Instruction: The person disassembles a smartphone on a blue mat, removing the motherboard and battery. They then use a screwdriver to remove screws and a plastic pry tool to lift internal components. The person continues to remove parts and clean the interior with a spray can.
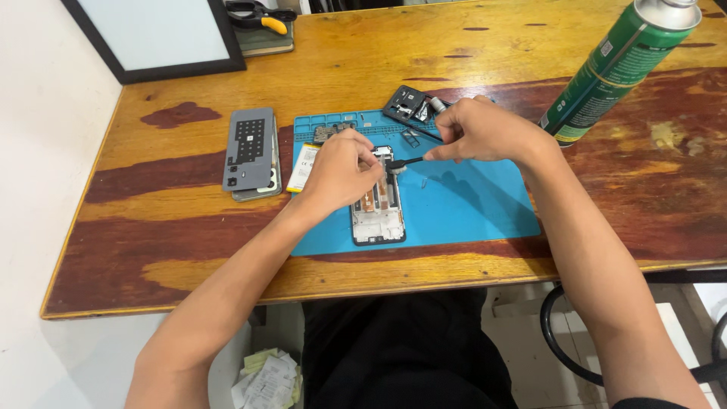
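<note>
Opened phone frame [377,216] and thin black tool [407,161]

Frame lies flat, long axis 12 to 6 o'clock; tool's tip rests at its 12 o'clock end, handle toward 3 o'clock.

green spray can [617,64], yellow-handled pliers [261,17], dark picture frame [151,38]

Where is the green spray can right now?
In the head view, the green spray can stands at the upper right of the wooden table, off the blue mat, just beyond the right hand.
</note>
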